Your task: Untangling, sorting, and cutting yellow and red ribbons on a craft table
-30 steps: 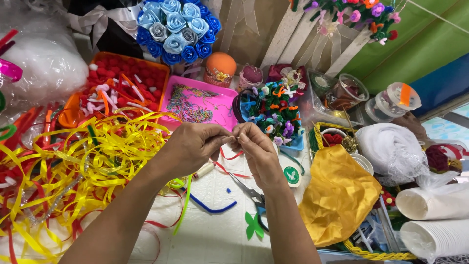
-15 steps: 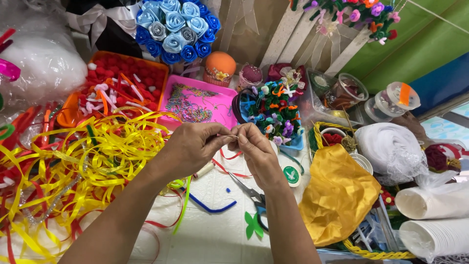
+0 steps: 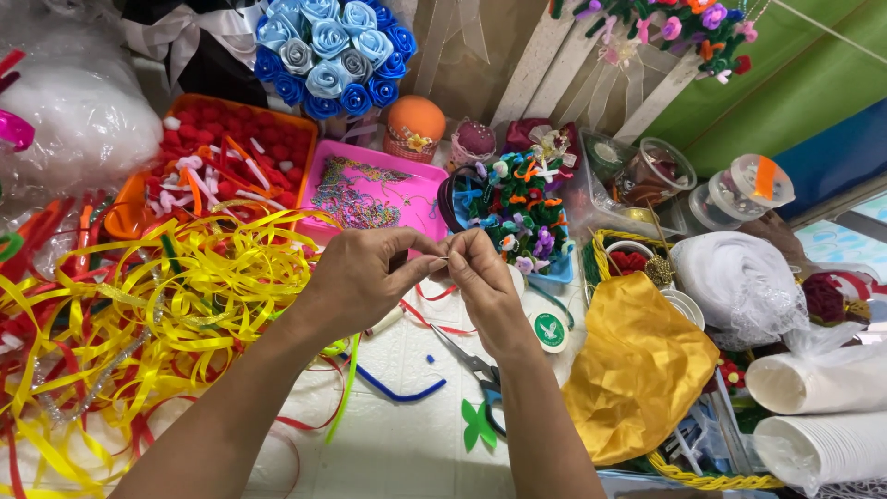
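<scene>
Here, a thin strand (barely visible) is pinched between both hands' fingertips.

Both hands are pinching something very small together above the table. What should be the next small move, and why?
Probably a slow pull or twist between the fingertips, hands kept close. The left hand and right hand meet fingertip to fingertip on a thin piece too small to identify, above the white table. Scissors lie just below, within easy reach if trimming is needed.
</scene>
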